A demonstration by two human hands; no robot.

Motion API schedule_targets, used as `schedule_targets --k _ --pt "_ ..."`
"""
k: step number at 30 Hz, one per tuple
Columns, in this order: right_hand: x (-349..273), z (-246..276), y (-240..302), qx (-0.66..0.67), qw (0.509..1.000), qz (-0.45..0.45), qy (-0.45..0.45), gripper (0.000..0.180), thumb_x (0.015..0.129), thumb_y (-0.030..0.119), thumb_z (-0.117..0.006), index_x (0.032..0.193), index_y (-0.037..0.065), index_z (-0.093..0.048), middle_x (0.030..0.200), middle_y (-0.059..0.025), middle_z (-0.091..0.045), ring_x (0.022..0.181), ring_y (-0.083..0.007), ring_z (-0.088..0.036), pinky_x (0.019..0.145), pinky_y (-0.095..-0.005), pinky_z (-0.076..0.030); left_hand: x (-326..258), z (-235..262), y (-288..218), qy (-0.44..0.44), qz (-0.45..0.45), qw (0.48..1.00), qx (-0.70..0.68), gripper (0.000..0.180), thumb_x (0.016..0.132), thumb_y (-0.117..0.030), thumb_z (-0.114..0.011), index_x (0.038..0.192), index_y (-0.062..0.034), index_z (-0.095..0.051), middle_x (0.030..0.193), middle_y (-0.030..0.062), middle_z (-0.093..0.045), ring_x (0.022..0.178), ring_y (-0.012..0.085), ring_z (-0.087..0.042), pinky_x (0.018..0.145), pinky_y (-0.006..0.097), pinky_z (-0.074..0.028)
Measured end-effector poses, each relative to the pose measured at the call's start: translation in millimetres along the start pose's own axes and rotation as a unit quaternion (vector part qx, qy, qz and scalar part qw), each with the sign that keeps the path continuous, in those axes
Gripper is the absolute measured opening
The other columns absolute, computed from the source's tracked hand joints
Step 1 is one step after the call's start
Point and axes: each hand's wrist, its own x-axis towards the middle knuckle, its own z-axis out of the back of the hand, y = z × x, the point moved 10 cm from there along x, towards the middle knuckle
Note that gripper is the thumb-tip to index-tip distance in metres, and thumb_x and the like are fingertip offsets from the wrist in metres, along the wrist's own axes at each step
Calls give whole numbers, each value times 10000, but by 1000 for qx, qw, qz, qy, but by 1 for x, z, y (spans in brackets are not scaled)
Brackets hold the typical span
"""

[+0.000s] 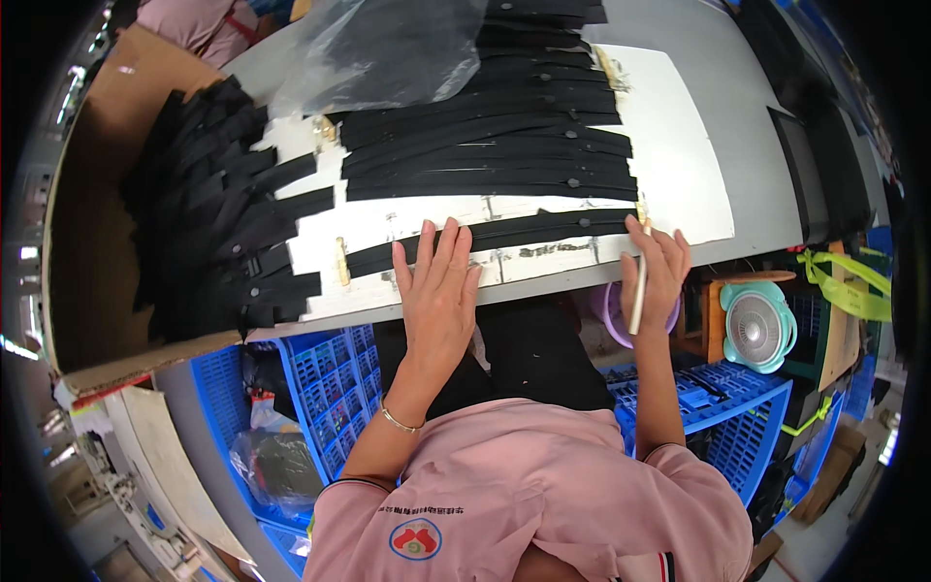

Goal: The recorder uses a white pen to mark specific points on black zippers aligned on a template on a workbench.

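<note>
My left hand (438, 286) lies flat, fingers spread, on a long black strap (529, 231) stretched across a white board (679, 165) at the near edge. At the strap's right end my right hand (658, 270) holds a pale stick-like tool (639, 291) and its fingertips touch the strap. Several more black straps (485, 155) lie in parallel rows on the board farther back.
A pile of black straps (208, 213) fills a cardboard box (87, 213) at the left. A clear plastic bag (378, 48) lies at the back. Blue crates (320, 388) stand under the table, and a small teal fan (758, 325) sits at the right.
</note>
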Motion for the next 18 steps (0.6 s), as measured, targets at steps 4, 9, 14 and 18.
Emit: schedule_targets --k 4,9,14,18 --pt "-4 -2 6 -10 1000 20 -8 276 929 161 -718 1186 68 -683 1218 -41 -746 1147 -237 -629 1166 -485 -353 -17 15 20 -6 42 998 47 489 1024 -204 -607 1487 -62 -545 1567 129 -493 1527 352 -331 1246 595 -52" --pt "-4 -2 5 -24 1000 9 -13 249 932 117 -711 1174 69 -675 1220 -59 -748 1160 -237 -624 1169 -481 -349 -39 46 59 -52 105 989 93 531 987 -235 -673 1478 -70 -554 1565 124 -494 1515 356 -346 1239 616 -63" --pt "18 4 26 -42 998 -36 21 189 948 77 -680 1133 60 -715 1131 -73 -742 1127 -256 -629 1151 -478 -373 -44 47 69 -46 91 993 65 555 990 -262 -679 1496 -85 -536 1578 127 -479 1522 346 -338 1246 589 -73" --pt "47 -14 85 198 977 -42 68 216 1003 108 -593 1166 49 -722 1090 -84 -737 1063 -258 -659 1122 -472 -401 -45 47 70 -53 91 992 68 555 999 -284 -663 1500 -83 -531 1581 124 -476 1523 350 -339 1246 589 -76"
